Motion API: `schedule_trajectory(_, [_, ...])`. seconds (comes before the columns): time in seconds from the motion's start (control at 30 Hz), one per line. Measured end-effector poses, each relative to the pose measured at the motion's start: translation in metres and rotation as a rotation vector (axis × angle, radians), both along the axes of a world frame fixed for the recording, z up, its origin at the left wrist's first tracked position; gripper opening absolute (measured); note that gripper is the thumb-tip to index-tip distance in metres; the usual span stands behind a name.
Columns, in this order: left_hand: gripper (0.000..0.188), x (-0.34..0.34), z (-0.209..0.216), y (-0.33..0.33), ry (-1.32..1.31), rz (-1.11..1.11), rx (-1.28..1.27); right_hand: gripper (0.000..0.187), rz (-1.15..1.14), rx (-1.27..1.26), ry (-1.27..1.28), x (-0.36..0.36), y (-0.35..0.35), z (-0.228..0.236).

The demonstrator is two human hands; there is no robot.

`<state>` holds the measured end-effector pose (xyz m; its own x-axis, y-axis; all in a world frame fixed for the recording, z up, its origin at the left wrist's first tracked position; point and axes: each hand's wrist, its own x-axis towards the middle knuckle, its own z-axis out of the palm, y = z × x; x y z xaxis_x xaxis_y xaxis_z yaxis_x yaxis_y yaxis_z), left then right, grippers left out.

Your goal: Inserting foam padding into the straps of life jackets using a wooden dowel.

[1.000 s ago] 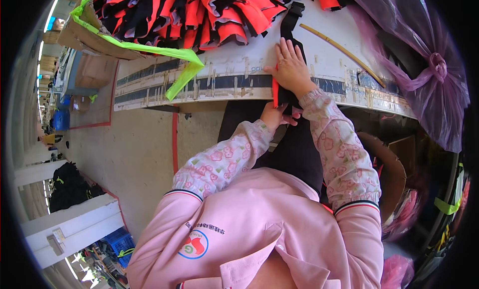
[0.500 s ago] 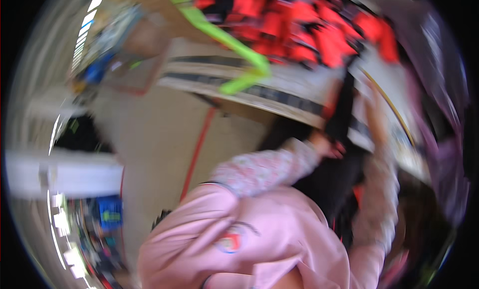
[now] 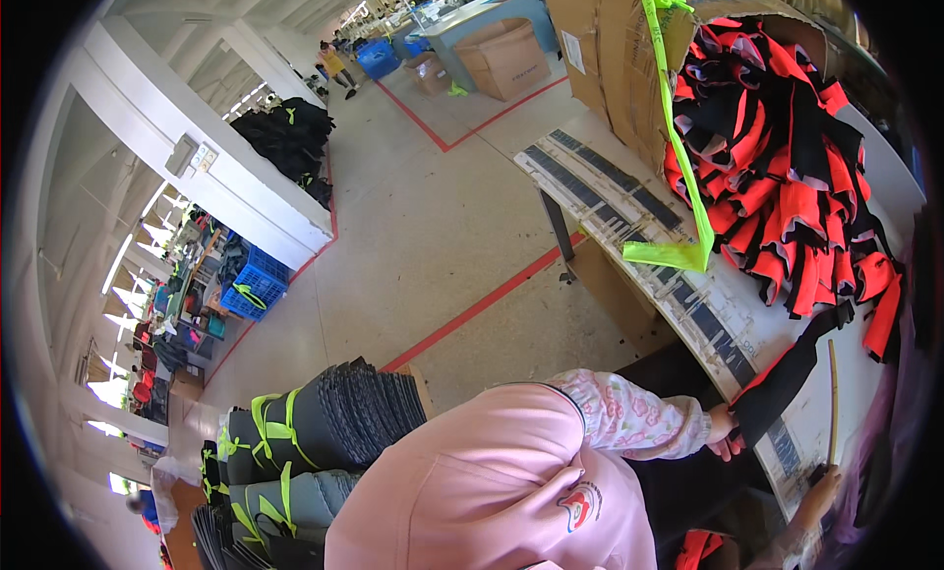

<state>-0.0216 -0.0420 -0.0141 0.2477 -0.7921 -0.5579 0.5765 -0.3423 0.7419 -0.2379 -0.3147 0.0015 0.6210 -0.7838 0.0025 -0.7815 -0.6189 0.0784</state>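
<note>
My left hand point(image 3: 725, 432) is closed on the near end of a long black fabric strip point(image 3: 787, 388) with a red edge. The strip lies slantwise over the table's front edge, its far end close to the pile. Farther right, my right hand point(image 3: 821, 493) rests at the table edge with its fingers curled by a small dark item, too small to name. Just beyond that hand, a thin yellowish stick point(image 3: 833, 398) lies on the table. A large heap of red and black fabric pieces point(image 3: 777, 177) spills out of a cardboard box onto the tabletop.
A bright yellow-green ribbon point(image 3: 693, 167) hangs from the cardboard box point(image 3: 629, 78) onto the table point(image 3: 600, 191). Tied stacks of dark sheets point(image 3: 334, 422) stand to my left. Red lines mark the floor. Blue crates point(image 3: 258, 280) and a white pillar point(image 3: 211, 152) are farther off.
The view has swung and is no longer blurred. My right hand, stretched over the tabletop before, is now back at the table's edge. My left hand still holds the black strip.
</note>
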Motion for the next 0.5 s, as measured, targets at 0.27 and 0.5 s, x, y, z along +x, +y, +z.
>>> schedule_trajectory(0.27, [0.026, 0.000, -0.019, -0.007, 0.114, 0.096, -0.100, 0.027, 0.148, 0.001, -0.181, -0.018, -0.004, -0.007])
schedule_trajectory(0.5, [0.025, -0.011, -0.008, 0.000, 0.082, 0.127, -0.146, 0.023, 0.268, 0.267, -0.849, -0.047, 0.111, -0.004])
